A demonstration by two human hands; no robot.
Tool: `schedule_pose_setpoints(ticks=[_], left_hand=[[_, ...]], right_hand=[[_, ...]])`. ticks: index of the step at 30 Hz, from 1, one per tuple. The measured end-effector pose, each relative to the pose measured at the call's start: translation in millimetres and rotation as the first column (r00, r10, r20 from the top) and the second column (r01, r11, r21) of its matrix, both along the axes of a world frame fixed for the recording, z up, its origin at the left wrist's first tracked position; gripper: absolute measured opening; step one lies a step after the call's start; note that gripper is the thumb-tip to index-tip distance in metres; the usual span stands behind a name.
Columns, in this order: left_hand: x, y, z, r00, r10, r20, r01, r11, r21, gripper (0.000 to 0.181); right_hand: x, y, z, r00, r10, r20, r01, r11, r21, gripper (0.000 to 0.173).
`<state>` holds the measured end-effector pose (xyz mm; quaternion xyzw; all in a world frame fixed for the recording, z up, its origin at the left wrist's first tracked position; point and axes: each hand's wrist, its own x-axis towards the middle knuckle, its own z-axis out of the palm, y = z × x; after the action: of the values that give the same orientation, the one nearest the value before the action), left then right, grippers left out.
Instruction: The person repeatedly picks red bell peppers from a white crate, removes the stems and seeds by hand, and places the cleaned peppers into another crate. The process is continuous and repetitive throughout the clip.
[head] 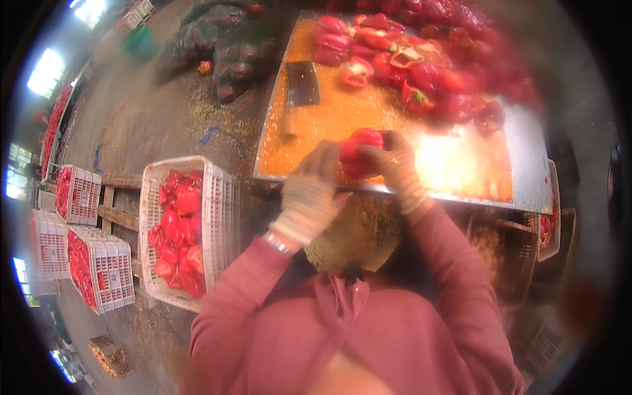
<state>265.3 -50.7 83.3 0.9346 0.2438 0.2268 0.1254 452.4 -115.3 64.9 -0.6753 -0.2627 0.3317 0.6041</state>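
A red bell pepper (361, 152) is held over the front edge of an orange work surface (340, 108). My right hand (395, 165), in a pale knitted glove with bare fingertips, has its fingers and thumb around the pepper's right side. My left hand (312, 190), gloved alike and blurred by motion, is close at the pepper's left side; whether it touches it I cannot tell. A cleaver (303, 83) with a wide dark blade lies on the surface to the left. Beyond the hands, halved red peppers (358, 71) and whole-looking ones form a pile strewn with seeds.
At my left stands a white plastic crate (148, 237) of red pepper pieces, with more crates (116, 276) by a wooden pallet (118, 217). Green mesh sacks (237, 54) of peppers lie on the floor. A brown crate (503, 256) is at my right; a container of seeds (353, 237) is below the table edge.
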Motion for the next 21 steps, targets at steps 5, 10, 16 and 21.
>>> schedule_pose_setpoints(ticks=[5,10,16,21], left_hand=[[43,-10,-48,0.998,0.05,-0.044,-0.045,0.993,0.107,0.071],[53,-9,-31,0.984,0.014,0.176,0.026,0.975,-0.222,0.056],[49,11,-43,0.915,0.21,0.345,0.134,0.648,-0.75,0.044],[44,18,-43,0.886,0.315,0.339,0.192,0.417,-0.889,0.041]], right_hand=[[-28,-15,-13,0.994,-0.091,0.057,0.095,0.993,-0.068,0.05],[-15,-18,-16,0.994,-0.03,-0.105,0.02,0.996,-0.089,0.051],[-7,-5,-23,0.99,0.054,-0.127,-0.054,0.999,0.007,0.044],[0,13,-32,0.931,0.058,0.361,0.023,0.976,-0.217,0.043]])
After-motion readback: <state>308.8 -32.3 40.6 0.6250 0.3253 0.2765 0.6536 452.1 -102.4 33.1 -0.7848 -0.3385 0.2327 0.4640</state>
